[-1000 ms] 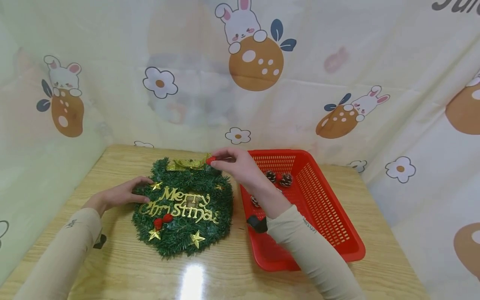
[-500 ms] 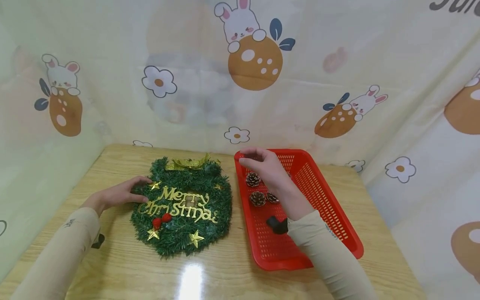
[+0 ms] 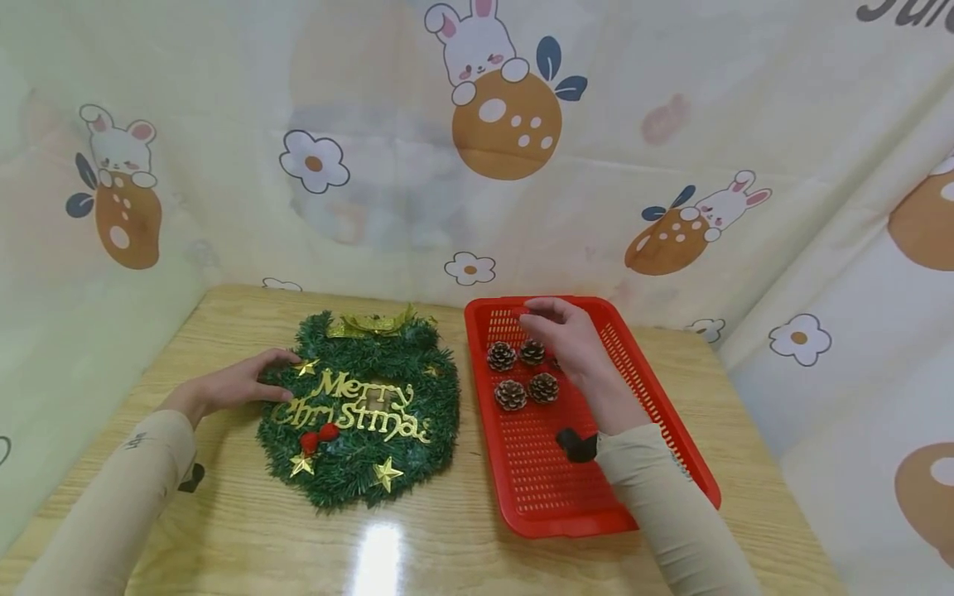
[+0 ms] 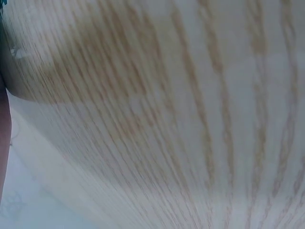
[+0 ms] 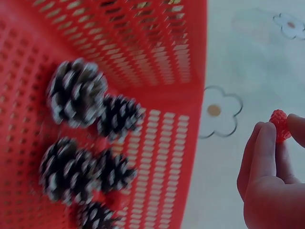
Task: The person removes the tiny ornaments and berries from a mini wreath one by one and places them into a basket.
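Note:
My right hand point(image 3: 570, 335) is above the back part of the red basket point(image 3: 514, 497). Thumb and fingertips pinch a small red berry point(image 5: 280, 125), bumpy like a raspberry; in the head view only a bit of it shows. The green Christmas wreath point(image 3: 358, 488) lies flat on the table, bearing gold "Merry Christmas" lettering point(image 3: 358, 406), gold stars point(image 3: 387, 473), a gold bow point(image 3: 373, 323) and two red berries point(image 3: 328, 431). At its left edge rests my left hand point(image 3: 234, 386), thumb and fingers spread apart. Mostly tabletop fills the left wrist view, with a sliver of hand at its edge.
Several pine cones point(image 3: 510, 394) sit in the back left of the basket, with red bits between them in the right wrist view. The wooden table point(image 3: 261, 538) ends at a patterned cloth point(image 3: 387, 223) behind and at both sides.
My right hand has moved right, from the gold bow at the wreath's top to above the basket, bringing the red berry along. My left hand has stayed at the wreath.

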Tool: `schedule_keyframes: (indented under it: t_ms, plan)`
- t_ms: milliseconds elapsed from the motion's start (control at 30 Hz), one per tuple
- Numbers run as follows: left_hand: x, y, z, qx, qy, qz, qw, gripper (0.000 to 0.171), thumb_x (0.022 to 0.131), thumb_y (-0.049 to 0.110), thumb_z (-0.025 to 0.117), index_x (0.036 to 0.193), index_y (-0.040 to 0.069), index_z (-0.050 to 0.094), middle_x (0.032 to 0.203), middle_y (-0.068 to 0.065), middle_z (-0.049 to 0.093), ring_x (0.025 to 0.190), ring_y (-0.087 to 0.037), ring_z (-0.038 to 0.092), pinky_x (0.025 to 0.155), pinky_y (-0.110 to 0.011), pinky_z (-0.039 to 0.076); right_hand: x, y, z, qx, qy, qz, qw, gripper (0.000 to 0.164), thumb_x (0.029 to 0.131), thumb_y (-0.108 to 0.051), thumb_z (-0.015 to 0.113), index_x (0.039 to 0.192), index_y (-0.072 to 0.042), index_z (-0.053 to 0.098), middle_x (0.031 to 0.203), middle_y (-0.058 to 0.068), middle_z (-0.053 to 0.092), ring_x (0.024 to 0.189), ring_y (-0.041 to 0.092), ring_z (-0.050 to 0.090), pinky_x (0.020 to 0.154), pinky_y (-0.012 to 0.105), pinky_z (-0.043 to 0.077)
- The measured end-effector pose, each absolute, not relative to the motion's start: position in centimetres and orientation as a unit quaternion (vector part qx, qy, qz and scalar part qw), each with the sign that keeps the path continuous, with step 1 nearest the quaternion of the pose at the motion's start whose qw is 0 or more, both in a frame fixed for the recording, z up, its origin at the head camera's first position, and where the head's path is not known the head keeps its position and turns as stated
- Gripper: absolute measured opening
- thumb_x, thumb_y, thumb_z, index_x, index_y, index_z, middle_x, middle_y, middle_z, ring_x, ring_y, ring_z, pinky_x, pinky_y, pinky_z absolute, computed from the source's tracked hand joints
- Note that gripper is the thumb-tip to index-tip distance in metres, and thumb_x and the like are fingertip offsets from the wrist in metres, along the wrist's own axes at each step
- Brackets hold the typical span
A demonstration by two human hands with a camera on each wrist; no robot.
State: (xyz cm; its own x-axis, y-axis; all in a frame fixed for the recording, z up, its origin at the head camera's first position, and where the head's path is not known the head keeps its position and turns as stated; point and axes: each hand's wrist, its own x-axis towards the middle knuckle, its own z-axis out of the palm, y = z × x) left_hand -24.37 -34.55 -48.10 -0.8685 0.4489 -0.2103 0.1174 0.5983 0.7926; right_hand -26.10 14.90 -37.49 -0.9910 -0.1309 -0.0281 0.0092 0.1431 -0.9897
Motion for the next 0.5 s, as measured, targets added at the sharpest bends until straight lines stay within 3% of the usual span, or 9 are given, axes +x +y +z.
schedule_keyframes:
  t_ms: [100,300,500]
  plan:
    - [-24.4,-34.5,-48.0,0.165,0.873,0.415,0.197,0.070,0.091,0.030,0.070,0.146,0.006,0.034,0.150,-0.029,0.028,0.138,-0.050,0.023,0.107,-0.067,0.021,-26.5,15.8,-38.0,-0.022,0.753,-0.655,0.050,0.045,0.095,-0.018,0.065,0.134,0.002,0.052,0.114,0.004,0.058,0.108,0.021,0.058,0.103,0.038,0.044]
    - [-24.4,-34.5,-47.9,0.167,0.872,0.415,0.198,0.070,0.091,0.030,0.070,0.146,0.006,0.033,0.151,-0.029,0.028,0.138,-0.050,0.023,0.108,-0.067,0.022,-27.8,17.4,-39.2,0.024,0.762,-0.645,0.049,0.042,0.097,-0.020,0.064,0.134,-0.002,0.053,0.115,0.003,0.058,0.113,0.021,0.056,0.095,0.028,0.047]
    - [-24.4,-34.5,-48.1,0.166,0.873,0.415,0.195,0.071,0.091,0.030,0.070,0.146,0.006,0.034,0.150,-0.028,0.029,0.138,-0.050,0.024,0.108,-0.067,0.022,-28.6,18.2,-39.9,0.042,0.773,-0.631,0.045,0.041,0.098,-0.018,0.061,0.134,-0.002,0.052,0.124,0.010,0.055,0.114,0.025,0.054,0.105,0.042,0.041]
